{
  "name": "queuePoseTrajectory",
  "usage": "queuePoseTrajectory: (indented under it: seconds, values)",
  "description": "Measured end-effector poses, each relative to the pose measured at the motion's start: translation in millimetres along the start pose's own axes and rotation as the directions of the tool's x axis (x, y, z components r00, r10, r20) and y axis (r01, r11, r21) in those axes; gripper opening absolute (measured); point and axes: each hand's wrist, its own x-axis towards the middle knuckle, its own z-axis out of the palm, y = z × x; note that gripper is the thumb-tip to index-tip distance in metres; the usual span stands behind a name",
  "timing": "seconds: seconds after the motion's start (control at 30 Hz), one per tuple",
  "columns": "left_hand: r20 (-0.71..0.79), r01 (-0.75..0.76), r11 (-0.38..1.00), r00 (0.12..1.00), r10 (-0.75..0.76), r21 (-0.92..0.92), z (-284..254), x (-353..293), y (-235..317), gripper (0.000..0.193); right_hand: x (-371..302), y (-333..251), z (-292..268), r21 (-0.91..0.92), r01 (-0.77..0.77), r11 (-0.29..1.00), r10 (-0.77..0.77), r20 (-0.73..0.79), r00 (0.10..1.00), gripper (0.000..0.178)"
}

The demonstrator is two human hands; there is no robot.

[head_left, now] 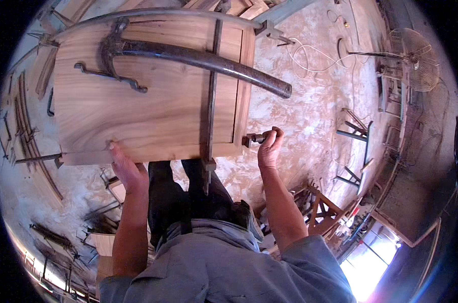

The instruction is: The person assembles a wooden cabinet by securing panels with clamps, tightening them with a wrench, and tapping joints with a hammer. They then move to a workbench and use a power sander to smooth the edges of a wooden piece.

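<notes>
A framed wooden panel lies in front of me, held by bar clamps. One dark bar clamp runs across its top face near the right side. My left hand grips the panel's near edge, the thumb on top and the other fingers hidden beneath. At the near right corner my right hand is closed round the handle end of a clamp screw. A dark metal hammer rests on the panel, its handle reaching past the right edge. Beside its head lies a bent metal rod.
A pedestal fan stands at the far right, with a pale cable looping over the floor. Dark metal stands are on the right. Long bars and tools lie at the left. A wooden frame is at the lower right.
</notes>
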Motion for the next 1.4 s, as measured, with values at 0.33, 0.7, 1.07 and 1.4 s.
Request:
queuePoseTrajectory:
  seconds: [0.33,0.7,1.07,1.4]
  values:
    - [-0.103,0.009,1.000,0.995,-0.007,0.019,-14.9,3.9,-15.5,0.079,49.0,-76.5,-20.7,-0.765,-0.431,0.478,0.793,0.164,0.587,0.043]
    - [-0.229,0.035,0.998,0.973,-0.021,0.056,13.6,-9.7,5.8,0.067,52.3,-106.8,-45.5,-0.656,-0.299,0.693,0.671,0.436,0.600,0.058]
    - [0.043,-0.067,0.998,0.997,0.067,0.006,1.3,10.9,2.0,0.059,65.6,-47.7,-90.4,-0.008,0.913,0.408,-0.591,0.760,0.270,0.028]
    - [0.027,-0.094,0.995,0.995,0.093,0.035,11.3,5.5,6.5,0.055,43.9,-12.2,-34.4,0.350,0.665,0.660,-0.749,0.232,0.621,0.010]
